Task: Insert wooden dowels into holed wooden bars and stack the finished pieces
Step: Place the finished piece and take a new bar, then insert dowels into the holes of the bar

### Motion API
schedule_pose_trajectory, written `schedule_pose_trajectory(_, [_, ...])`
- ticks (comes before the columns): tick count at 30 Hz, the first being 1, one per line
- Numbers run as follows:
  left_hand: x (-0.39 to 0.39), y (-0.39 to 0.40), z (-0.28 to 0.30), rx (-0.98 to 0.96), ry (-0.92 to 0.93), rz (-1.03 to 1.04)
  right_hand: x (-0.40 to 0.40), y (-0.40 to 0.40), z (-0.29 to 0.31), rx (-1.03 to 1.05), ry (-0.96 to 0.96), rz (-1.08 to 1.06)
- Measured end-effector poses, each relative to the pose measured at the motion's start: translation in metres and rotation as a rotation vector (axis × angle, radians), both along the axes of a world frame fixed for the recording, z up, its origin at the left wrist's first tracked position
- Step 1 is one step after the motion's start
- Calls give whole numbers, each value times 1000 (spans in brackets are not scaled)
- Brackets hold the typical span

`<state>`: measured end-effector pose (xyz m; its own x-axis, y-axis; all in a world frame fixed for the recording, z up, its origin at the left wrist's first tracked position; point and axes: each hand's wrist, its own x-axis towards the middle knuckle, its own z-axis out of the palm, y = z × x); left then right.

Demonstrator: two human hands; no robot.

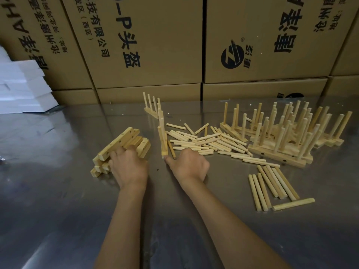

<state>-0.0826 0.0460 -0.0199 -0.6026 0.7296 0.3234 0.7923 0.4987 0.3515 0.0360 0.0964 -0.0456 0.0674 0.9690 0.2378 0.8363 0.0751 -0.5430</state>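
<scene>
Your right hand (189, 166) is curled around a loose dowel (171, 150) that juts up from your fist, with your thumb tip at the near end of the bar being filled (163, 141). That bar stands on the steel table (58, 191) with several dowels already seated in it. Take it as the landmark. Your left hand (129, 166) lies left of it, fingers bent over the pile of holed bars (120, 148); whether they actually grip one you cannot tell from here.

Just right of the bar lies the scatter of loose dowels (209, 141), spreading away from your right hand. Farther right stand the finished pieces (281, 131), crowded together with their dowels pointing up. Near of those, a row of dowels (272, 186) lies side by side, one crosswise at its near end. Behind the bar stands one more finished piece (152, 105), close to the cardboard boxes (155, 45). Far left of the bar, against the boxes, sit white foam blocks (23, 86).
</scene>
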Motion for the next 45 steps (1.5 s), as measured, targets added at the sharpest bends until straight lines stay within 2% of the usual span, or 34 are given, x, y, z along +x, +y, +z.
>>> schedule_pose_trajectory(4, [1, 0, 3, 50, -60, 25, -1, 1, -1, -1, -1, -11])
schedule_pose_trajectory(9, [10, -5, 15, 401, -241, 29, 12, -6, 0, -81, 117, 112])
schedule_pose_trajectory(13, [26, -6, 22, 695, -336, -134, 32, -18, 2, -208, 329, 296])
schedule_pose_trajectory(15, [36, -5, 23, 757, -382, -243, 46, -27, 4, -274, 395, 395])
schedule_pose_trajectory(19, [61, -4, 18, 671, -525, -458, 84, -43, 12, -209, 423, 508])
schedule_pose_trajectory(22, [77, -3, 10, 516, -614, -557, 129, -44, 14, 23, 172, 359])
schedule_pose_trajectory(23, [80, -2, 8, 446, -745, -604, 143, -43, 15, 99, 69, 277])
schedule_pose_trajectory(25, [83, 0, 7, 288, -1119, -708, 165, -39, 17, 159, -58, 123])
schedule_pose_trajectory(27, [86, -1, 5, 143, -1327, -742, 174, -30, 16, 151, -129, 47])
schedule_pose_trajectory(30, [88, 0, 3, 68, -1398, -653, 171, -20, 11, 114, -246, 51])
schedule_pose_trajectory(36, [88, 2, 5, 123, -1420, -571, 161, -14, 3, 126, -144, 129])
schedule_pose_trajectory(40, [87, -1, 7, 187, -1410, -628, 161, -13, 2, 126, -129, 99])
schedule_pose_trajectory(45, [89, -4, 9, 163, -1386, -671, 169, -13, 2, 158, -205, -10])
